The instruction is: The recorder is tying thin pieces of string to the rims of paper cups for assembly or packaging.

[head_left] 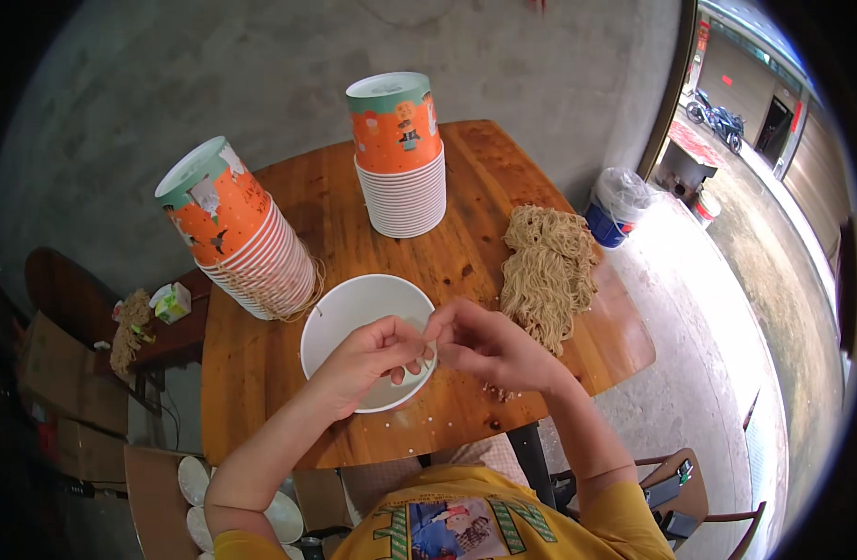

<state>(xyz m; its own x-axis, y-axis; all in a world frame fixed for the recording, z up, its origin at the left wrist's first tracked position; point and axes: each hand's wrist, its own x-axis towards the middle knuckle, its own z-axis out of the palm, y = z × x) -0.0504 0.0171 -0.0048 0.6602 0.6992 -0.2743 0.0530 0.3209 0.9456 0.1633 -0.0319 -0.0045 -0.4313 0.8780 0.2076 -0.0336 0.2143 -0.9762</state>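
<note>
One yellow shirt point(428, 495) lies nearest the camera, with two bare forearms reaching past it over one wooden bench point(344, 439). The left hand point(372, 355) and the right hand point(480, 341) meet above the near right side of one white bucket point(361, 313). Each grip is narrow, thumb close to fingertips; whether anything sits between them, I cannot tell. The bucket is near the middle of the bench's near half, its round mouth facing up and its axis running down to the base. Beyond are two nested stacks, orange and green, both base up: the far stack point(398, 154) stands nearly upright, while the left stack point(232, 229) slants toward the upper left in view, tan strands looped about its lower part. One tan cord bundle point(547, 275) lies right of the hands, its long axis running from far to near.
</note>
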